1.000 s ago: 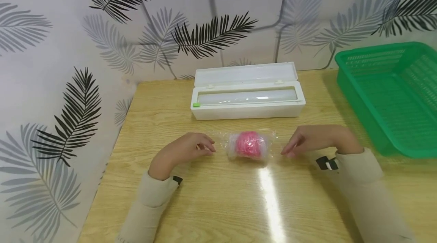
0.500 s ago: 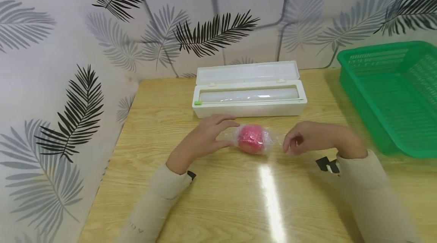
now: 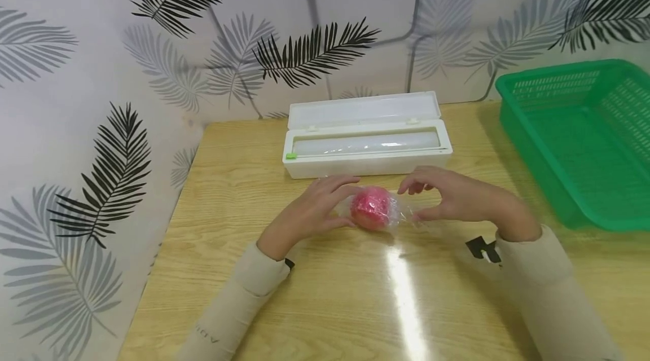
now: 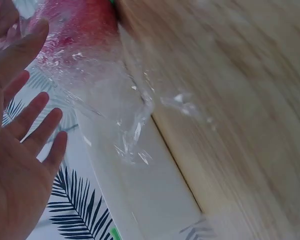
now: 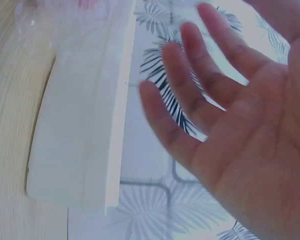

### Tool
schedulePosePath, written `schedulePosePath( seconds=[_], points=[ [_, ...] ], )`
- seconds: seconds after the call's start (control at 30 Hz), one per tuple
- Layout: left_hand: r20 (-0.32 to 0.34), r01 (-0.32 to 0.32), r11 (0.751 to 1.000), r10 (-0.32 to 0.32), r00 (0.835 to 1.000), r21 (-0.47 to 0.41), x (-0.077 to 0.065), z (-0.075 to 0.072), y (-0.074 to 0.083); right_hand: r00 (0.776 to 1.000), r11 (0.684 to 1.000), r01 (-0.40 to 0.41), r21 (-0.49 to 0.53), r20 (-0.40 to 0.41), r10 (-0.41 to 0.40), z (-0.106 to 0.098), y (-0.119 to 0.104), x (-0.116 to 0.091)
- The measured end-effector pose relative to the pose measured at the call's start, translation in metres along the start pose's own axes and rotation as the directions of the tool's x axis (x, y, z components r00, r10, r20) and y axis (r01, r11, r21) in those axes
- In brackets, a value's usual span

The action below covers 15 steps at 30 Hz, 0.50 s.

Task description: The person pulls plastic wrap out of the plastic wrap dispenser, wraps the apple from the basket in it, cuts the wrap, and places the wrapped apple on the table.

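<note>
A round pink-red object (image 3: 370, 208), perhaps a fruit, lies on the table wrapped in clear cling film (image 4: 105, 95) with loose ends. My left hand (image 3: 311, 210) is at its left side, thumb and fingers spread to either side. In the left wrist view the thumb overlaps the wrapped object (image 4: 87, 27) and the other fingers stand apart, relaxed. At its right is my right hand (image 3: 452, 197), thumb tip by the loose film end and fingers reaching above it. The right wrist view shows this palm (image 5: 250, 135) with fingers loosely extended and nothing in them.
Just behind the hands, a long white cling film box (image 3: 365, 166) stands with its lid (image 3: 365, 110) raised and a film roll (image 3: 365, 144) inside. A green slider (image 3: 291, 156) sits at its left front. To the right is a green plastic basket (image 3: 545, 163). Leaf-patterned covering rises behind.
My left hand has moved right to the wrapped object, which has turned slightly. My right hand has moved closer to it, and its fingers, curled half a second ago, have spread.
</note>
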<state>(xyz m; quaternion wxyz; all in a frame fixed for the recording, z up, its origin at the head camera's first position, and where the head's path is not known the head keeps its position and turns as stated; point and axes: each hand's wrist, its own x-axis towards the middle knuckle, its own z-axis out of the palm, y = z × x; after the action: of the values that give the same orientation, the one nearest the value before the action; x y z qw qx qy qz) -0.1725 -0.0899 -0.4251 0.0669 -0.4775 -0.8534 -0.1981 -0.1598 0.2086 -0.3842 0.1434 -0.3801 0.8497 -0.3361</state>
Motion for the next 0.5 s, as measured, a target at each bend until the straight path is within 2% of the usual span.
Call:
schedulePosePath(
  seconds=[0.1, 0.23, 0.3, 0.37, 0.5],
  points=[
    [-0.012, -0.030, 0.999, 0.030, 0.999, 0.015, -0.003, 0.000, -0.001, 0.994, 0.996, 0.066, -0.054, -0.084, -0.071, 0.004, -0.004, 0.003],
    [-0.024, -0.077, 0.996, 0.078, 0.997, 0.054, -0.003, 0.001, -0.001, 0.987, 0.990, 0.069, -0.126, -0.137, -0.087, 0.016, -0.003, 0.007],
    [-0.026, -0.098, 0.993, 0.099, 0.995, 0.062, -0.002, 0.003, -0.001, 0.977, 0.979, 0.096, -0.180, -0.172, -0.127, 0.023, -0.001, 0.009],
    [-0.030, -0.113, 0.992, 0.115, 0.993, 0.060, -0.001, 0.006, -0.002, 0.957, 0.956, 0.149, -0.252, -0.207, -0.204, 0.029, 0.001, 0.010],
    [-0.026, -0.123, 0.991, 0.125, 0.992, 0.043, 0.000, 0.013, -0.004, 0.889, 0.889, 0.268, -0.372, -0.260, -0.377, 0.042, 0.007, 0.012]
  ],
)
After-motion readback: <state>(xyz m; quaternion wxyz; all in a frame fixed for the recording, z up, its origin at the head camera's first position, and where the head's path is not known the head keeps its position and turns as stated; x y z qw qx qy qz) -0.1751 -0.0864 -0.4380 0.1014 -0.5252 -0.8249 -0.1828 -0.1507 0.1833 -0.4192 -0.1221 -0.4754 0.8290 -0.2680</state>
